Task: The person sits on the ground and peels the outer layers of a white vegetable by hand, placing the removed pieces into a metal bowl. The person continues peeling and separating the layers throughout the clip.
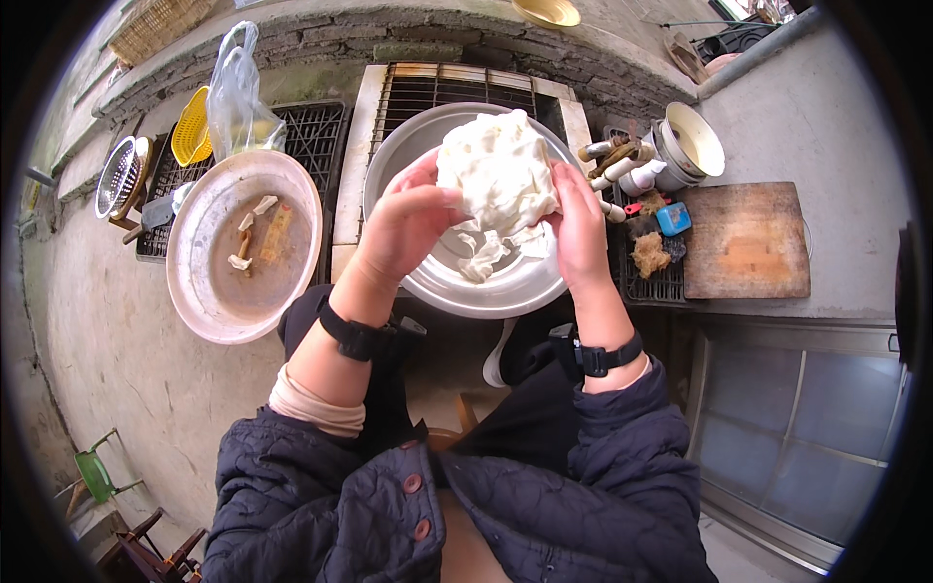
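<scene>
Between my two hands I hold a large, soft, white lump (pixel 496 171) with a folded, uneven surface; what it is made of I cannot tell. My left hand (pixel 419 211) grips its left edge, thumb on top, and my right hand (pixel 579 215) holds its right side, fingers partly hidden. Below the lump is a wide metal basin (pixel 503 299) on a tiled stand with a wire grate (pixel 452 76). Loose white pieces (pixel 481 259) lie in the basin. On the left, a tilted pinkish basin (pixel 189 277) holds a few pale scraps (pixel 240 261) and a brownish piece.
At left are a yellow basket (pixel 192 127), a plastic bag (pixel 237 95), a metal colander (pixel 115 178) and a cleaver (pixel 157 213). At right stand nested bowls (pixel 692 138), a blue box (pixel 673 218), a scouring pad (pixel 650 255) and a wooden board (pixel 751 240). A brick ledge (pixel 321 44) runs behind.
</scene>
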Available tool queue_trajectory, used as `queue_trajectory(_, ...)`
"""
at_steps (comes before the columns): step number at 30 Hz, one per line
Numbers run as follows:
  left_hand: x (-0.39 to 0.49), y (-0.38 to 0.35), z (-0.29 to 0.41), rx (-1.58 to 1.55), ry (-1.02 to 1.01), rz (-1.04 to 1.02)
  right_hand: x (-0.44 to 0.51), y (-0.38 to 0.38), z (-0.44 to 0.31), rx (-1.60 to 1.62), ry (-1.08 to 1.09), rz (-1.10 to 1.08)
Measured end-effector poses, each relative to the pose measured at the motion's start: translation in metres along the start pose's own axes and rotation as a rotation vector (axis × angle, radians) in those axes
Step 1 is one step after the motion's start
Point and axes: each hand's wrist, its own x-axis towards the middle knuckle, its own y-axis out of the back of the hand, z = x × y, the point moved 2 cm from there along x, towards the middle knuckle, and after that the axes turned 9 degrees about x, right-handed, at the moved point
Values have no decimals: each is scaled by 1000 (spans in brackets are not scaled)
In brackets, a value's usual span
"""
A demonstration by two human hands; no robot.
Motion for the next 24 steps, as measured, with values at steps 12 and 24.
queue_trajectory(12,4,2,-10,257,11,-28,-8,-12,-38,-579,455,-343)
queue_trajectory(24,0,0,-8,222,53,-60,-10,-8,-42,-645,575,-380)
